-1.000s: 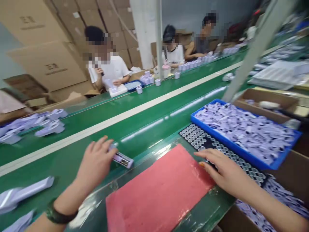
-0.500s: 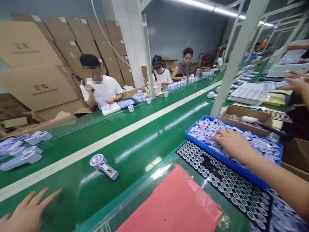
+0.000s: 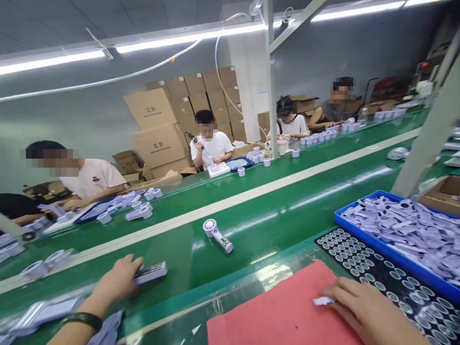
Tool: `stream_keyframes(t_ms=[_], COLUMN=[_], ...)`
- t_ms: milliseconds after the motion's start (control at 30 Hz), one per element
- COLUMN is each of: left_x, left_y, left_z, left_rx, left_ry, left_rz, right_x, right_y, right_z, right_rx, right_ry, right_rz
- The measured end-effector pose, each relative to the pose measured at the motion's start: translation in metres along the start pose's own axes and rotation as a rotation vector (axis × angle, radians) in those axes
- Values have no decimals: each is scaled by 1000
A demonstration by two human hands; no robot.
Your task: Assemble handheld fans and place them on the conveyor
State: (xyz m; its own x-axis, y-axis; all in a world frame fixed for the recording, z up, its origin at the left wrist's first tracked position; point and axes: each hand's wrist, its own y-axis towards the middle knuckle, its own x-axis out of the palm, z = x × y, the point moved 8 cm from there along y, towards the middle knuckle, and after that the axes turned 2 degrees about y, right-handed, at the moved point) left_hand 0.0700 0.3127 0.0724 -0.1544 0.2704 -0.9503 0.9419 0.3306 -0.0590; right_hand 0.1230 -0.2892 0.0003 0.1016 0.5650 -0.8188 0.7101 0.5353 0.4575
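Note:
My left hand (image 3: 120,280) is closed on a lavender handheld fan (image 3: 154,273) at the near side of the green belt. The fan's handle end sticks out past my fingers, with its inside parts showing; the rest is hidden by the hand. Over the red sheet (image 3: 276,306), my right hand (image 3: 362,306) pinches a small pale lavender plastic piece (image 3: 322,301). Another open-handled fan (image 3: 217,235) lies alone on the belt between my hands. To the right is a blue tray (image 3: 359,233) heaped with lavender plastic pieces, beside a black sheet (image 3: 377,266) of round clear discs.
Across the green belt (image 3: 172,239) several co-workers sit, one in a white shirt (image 3: 219,146) holding a tool. More fan parts (image 3: 142,211) stand along the far side. A metal post (image 3: 424,139) rises at the right, near a cardboard box (image 3: 440,196).
The view has swung left. My left hand, spread and empty before, has closed on a fan. My right hand has come from the blue tray to the red sheet with a small piece.

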Motion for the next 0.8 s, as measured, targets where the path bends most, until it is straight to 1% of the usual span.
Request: stream_keyframes(t_ms=[33,100,167,233,300,333,400,433,500,567,633,700,800], left_x=[-11,-35,-57,-75,-83,-83,-78,-74,-65,-59,-58,-61,-65], left_y=[-10,-36,-65,-95,-122,-134,-153,-160,-166,-167,-168,-168,-169], left_z=[23,78,138,196,247,269,304,317,332,337,336,334,329], left_rx=[38,142,245,354,481,546,658,690,709,709,724,743,754], left_ry=[4,17,-41,-145,-261,-309,-366,-363,-319,-286,-317,-396,-539], left_rz=[22,103,166,215,223,216,189,179,165,159,153,158,177], right_x=[9,19,20,17,13,12,11,11,11,12,11,9,11], right_y=[-5,-15,-24,-32,-37,-40,-43,-43,-43,-38,-30,-18,-1], right_z=[-9,-17,-19,-21,-24,-26,-28,-27,-25,-25,-32,-48,-89], right_rx=[-26,-55,-72,-85,-98,-107,-109,-97,-62,-27,0,23,-15], right_ry=[58,146,188,187,163,151,127,116,106,124,175,242,320], right_rz=[-41,-107,-161,-195,-200,-196,-173,-157,-137,-137,-144,-135,-158])
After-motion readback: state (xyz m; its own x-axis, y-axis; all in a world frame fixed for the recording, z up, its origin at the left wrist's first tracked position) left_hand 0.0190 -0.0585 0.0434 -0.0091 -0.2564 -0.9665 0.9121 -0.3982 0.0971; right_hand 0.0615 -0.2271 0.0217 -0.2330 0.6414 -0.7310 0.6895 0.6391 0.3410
